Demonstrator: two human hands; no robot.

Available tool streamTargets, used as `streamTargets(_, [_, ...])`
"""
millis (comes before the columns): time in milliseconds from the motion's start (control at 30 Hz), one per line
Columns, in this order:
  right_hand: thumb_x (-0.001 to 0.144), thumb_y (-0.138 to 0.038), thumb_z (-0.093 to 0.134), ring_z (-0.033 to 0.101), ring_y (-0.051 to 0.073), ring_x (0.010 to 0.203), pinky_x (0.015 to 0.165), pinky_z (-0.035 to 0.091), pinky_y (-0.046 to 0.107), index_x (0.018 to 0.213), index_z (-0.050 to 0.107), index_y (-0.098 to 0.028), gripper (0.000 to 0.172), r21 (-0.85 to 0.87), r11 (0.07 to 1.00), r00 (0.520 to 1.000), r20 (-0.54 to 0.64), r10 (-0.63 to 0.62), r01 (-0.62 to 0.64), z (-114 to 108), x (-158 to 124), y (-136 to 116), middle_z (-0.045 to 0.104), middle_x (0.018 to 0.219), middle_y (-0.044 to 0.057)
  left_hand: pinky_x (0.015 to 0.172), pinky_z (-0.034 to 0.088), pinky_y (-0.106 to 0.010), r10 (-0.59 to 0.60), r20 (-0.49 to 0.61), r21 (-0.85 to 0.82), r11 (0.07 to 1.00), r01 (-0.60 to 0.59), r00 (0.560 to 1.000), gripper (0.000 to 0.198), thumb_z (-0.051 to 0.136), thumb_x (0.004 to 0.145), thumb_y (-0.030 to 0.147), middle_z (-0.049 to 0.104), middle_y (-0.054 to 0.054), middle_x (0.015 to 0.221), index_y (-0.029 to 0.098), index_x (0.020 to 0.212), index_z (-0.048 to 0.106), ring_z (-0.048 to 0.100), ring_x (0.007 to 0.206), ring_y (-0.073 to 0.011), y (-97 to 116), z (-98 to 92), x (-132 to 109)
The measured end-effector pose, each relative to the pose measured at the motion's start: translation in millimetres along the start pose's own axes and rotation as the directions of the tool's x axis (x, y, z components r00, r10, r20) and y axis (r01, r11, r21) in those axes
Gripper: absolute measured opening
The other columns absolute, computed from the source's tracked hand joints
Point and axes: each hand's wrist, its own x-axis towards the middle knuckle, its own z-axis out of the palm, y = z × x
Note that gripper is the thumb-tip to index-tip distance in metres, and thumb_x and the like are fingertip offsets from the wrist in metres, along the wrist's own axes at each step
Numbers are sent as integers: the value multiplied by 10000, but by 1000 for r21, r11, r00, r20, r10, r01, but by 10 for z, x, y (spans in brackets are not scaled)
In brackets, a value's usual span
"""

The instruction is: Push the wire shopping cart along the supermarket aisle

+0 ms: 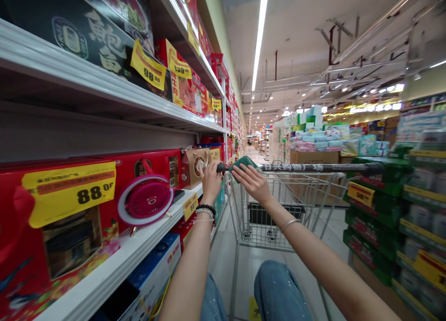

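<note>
A shopping cart (278, 209) stands in front of me, its dark handle (324, 168) running left to right with white lettering on it. My left hand (211, 179) is at the handle's left end, fingers closed around it. A folded green cloth (243, 162) lies over the handle just to the right of that hand. My right hand (252, 179) presses the cloth against the bar, fingers bent over it; the thumb is hidden. The cart's wire basket shows below the handle.
Close on my left is a shelf (139, 246) with red gift boxes (21, 246), a pink round fan (149, 200) and yellow price tags. Stacked green cartons (372, 228) stand at the right. Packaged goods (320, 137) are piled beyond the cart, beside a long aisle.
</note>
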Motion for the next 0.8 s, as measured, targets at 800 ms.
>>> streamTargets(800, [988,-87,365,453,182,1371,1182,370,354,1378,545,-179,439,-123,988,987,-148,70,-88,150,99,-288,535,1422,33,1052,428,-392,-3,-183,-239,970,-41,983,380,418,761,51,657,-83,1169,200,1059,602,569,1173,-214,-9,171,47])
